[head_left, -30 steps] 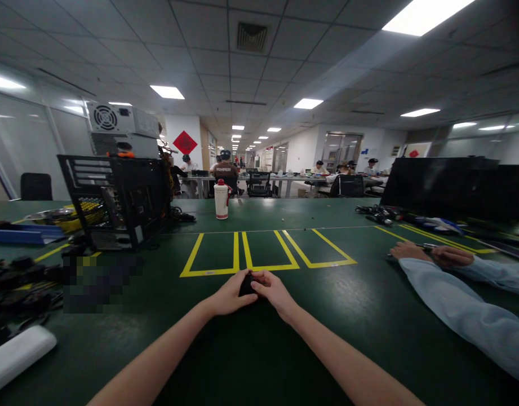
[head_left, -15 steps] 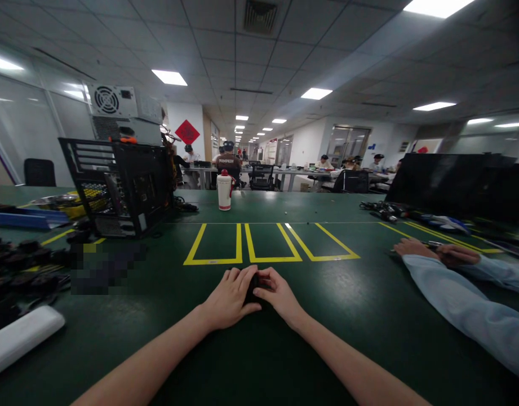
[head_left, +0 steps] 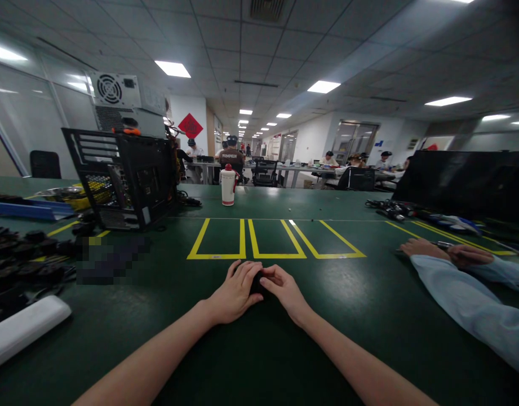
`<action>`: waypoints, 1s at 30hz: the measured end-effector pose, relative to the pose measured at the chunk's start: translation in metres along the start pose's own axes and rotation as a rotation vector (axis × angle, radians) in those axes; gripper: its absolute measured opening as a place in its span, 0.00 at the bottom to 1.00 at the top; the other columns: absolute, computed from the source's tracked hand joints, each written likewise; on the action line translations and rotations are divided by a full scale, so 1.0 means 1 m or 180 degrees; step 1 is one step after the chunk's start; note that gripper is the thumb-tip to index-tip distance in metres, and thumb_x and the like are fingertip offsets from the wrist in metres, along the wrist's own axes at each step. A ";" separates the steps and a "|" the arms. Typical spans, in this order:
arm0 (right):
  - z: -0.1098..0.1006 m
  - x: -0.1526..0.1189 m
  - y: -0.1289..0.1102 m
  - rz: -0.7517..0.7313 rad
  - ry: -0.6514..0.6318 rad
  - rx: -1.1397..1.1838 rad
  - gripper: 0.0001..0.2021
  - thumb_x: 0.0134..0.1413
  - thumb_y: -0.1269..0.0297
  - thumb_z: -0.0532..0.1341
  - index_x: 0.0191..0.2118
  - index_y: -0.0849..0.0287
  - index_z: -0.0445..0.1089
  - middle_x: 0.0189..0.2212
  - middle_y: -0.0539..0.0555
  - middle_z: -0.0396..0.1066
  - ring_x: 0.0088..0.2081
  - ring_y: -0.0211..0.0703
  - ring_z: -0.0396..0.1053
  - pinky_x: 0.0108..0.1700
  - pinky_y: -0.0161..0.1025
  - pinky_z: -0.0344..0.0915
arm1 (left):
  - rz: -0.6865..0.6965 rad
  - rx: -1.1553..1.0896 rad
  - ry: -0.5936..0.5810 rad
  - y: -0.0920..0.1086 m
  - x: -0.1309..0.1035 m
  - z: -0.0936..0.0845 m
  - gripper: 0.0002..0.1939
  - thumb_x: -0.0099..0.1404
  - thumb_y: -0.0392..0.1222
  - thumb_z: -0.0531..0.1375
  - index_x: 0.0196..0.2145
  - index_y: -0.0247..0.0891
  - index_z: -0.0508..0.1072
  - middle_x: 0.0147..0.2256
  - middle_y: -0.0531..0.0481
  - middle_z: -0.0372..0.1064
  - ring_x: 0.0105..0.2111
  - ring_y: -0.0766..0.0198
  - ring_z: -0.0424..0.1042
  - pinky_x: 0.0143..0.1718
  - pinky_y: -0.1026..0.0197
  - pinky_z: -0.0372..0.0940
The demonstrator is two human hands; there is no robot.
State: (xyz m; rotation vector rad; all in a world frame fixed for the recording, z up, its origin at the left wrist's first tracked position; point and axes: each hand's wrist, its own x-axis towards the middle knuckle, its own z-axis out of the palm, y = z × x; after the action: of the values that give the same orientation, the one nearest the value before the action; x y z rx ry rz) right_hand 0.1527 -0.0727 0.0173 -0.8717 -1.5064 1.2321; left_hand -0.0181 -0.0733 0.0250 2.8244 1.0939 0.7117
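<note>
Low in the middle of the frame, the left hand point(head_left: 236, 290) and the right hand point(head_left: 284, 287) meet over a small black object point(head_left: 256, 281) on the dark green tabletop point(head_left: 369, 293). Both hands are closed around it from either side, fingers curled over its top, so most of it is hidden and its kind cannot be told.

Just above the hands, 3 yellow tape rectangles point(head_left: 276, 239) mark the tabletop. Beyond them, at centre, stands a white bottle point(head_left: 227, 186) with a red cap. In the upper left an open black computer case point(head_left: 124, 180) stands on its end, with a grey power supply point(head_left: 124, 104) on top showing a round fan grille. At the far left lie black parts point(head_left: 18, 262), and a white roll point(head_left: 22, 330) lies at the lower left.

At the right edge a co-worker's arms in light blue sleeves point(head_left: 466, 307) rest on the tabletop, hands touching. In the background a seated person's brown shirt point(head_left: 232, 158) reads "PUMPKIN", and a red diamond sign point(head_left: 190, 125) hangs on the wall; its character is too small to read.
</note>
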 end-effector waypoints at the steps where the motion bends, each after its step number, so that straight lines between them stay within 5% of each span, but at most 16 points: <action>1: 0.000 0.000 -0.001 0.0017 0.0008 -0.0025 0.10 0.46 0.63 0.60 0.37 0.58 0.65 0.37 0.52 0.68 0.42 0.43 0.66 0.48 0.43 0.61 | 0.0006 -0.0010 0.0011 0.000 0.000 0.000 0.31 0.61 0.46 0.52 0.57 0.40 0.41 0.55 0.45 0.49 0.56 0.55 0.48 0.57 0.45 0.39; 9: 0.000 -0.005 -0.003 0.0019 -0.0154 -0.0108 0.14 0.44 0.68 0.61 0.40 0.58 0.63 0.39 0.52 0.67 0.44 0.43 0.65 0.50 0.43 0.60 | 0.0048 -0.0025 0.0120 0.002 0.000 -0.001 0.29 0.61 0.45 0.52 0.56 0.39 0.43 0.53 0.44 0.51 0.54 0.57 0.50 0.57 0.47 0.39; 21: 0.003 0.001 0.004 -0.0050 0.0203 -0.0178 0.12 0.45 0.64 0.61 0.38 0.58 0.64 0.38 0.52 0.68 0.41 0.43 0.67 0.46 0.44 0.62 | 0.0053 -0.0047 0.0174 0.001 0.001 0.002 0.34 0.57 0.45 0.56 0.56 0.38 0.43 0.53 0.43 0.52 0.54 0.56 0.51 0.56 0.46 0.40; 30: 0.000 -0.007 0.002 -0.0033 -0.0068 -0.0188 0.16 0.42 0.68 0.62 0.41 0.57 0.63 0.41 0.52 0.67 0.46 0.44 0.65 0.51 0.45 0.60 | 0.0007 -0.0026 0.0165 0.002 0.001 0.000 0.31 0.58 0.43 0.55 0.56 0.38 0.44 0.52 0.43 0.53 0.53 0.56 0.52 0.57 0.46 0.40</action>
State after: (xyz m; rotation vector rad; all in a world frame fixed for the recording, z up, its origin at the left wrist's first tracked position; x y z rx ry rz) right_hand 0.1545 -0.0784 0.0135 -0.8908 -1.5694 1.1979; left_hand -0.0159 -0.0735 0.0254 2.8162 1.0925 0.7918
